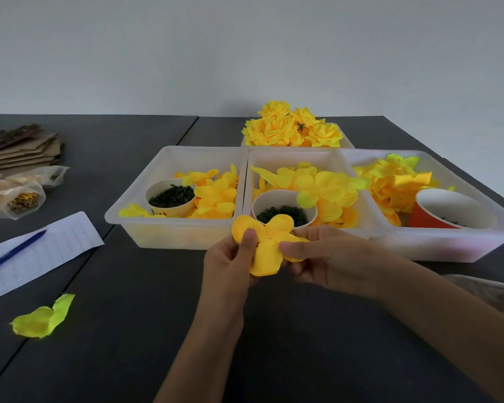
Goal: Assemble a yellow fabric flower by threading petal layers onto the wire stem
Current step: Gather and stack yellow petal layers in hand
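I see three trays in a row across the bench (146, 330): the left tray (172, 232), the middle tray (246, 181) touching it, the right tray (448, 248) at 2 o'clock. Each holds loose petals and one cup (170, 196). A fourth tray of finished flowers (291, 129) sits behind the middle one at 12 o'clock. At 9 o'clock a pen (13, 253) lies on a sheet (64, 242); cardboard (21, 148) lies at 10 o'clock.

We raise our left hand (230, 261) and right hand (329, 258) together, thumbs and fingers pinching, forearms angled inward.
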`<state>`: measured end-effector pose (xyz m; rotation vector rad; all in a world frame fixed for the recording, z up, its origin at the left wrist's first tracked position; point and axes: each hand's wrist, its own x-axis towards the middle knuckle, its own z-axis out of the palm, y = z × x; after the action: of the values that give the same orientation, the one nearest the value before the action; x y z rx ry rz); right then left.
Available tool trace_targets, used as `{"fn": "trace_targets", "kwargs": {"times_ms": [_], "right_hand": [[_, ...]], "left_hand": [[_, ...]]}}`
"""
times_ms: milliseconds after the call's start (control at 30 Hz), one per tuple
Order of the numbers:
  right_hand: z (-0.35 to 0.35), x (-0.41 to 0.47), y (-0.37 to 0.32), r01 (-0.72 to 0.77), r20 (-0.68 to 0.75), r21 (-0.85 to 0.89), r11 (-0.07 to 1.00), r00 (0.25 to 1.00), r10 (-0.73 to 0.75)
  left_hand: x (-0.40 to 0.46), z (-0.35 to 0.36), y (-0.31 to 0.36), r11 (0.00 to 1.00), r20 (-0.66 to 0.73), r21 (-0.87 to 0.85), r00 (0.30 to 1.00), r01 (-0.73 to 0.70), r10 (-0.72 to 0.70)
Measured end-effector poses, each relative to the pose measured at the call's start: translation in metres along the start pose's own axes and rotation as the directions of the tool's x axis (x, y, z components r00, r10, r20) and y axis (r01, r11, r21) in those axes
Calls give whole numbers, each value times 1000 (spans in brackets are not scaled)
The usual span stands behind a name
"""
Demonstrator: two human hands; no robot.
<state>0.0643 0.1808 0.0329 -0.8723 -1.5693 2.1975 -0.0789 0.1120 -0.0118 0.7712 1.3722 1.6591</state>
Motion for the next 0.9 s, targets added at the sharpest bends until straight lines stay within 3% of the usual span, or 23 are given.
{"fn": "trace_targets", "kwargs": {"times_ms": [267, 700, 900], "right_hand": [[-16, -12, -2, -34, 129, -96, 995, 991, 47], [-9, -20, 8, 127, -8, -232, 964, 991, -133], [-4, -18, 13, 164, -171, -379, 911, 955, -243]], "left_hand": [[-1, -8, 1, 993, 116, 113, 993, -45, 32], [-7, 2, -1, 982, 185, 182, 983, -46, 12], [-16, 7, 3, 992, 188, 87, 976, 94, -109]]}}
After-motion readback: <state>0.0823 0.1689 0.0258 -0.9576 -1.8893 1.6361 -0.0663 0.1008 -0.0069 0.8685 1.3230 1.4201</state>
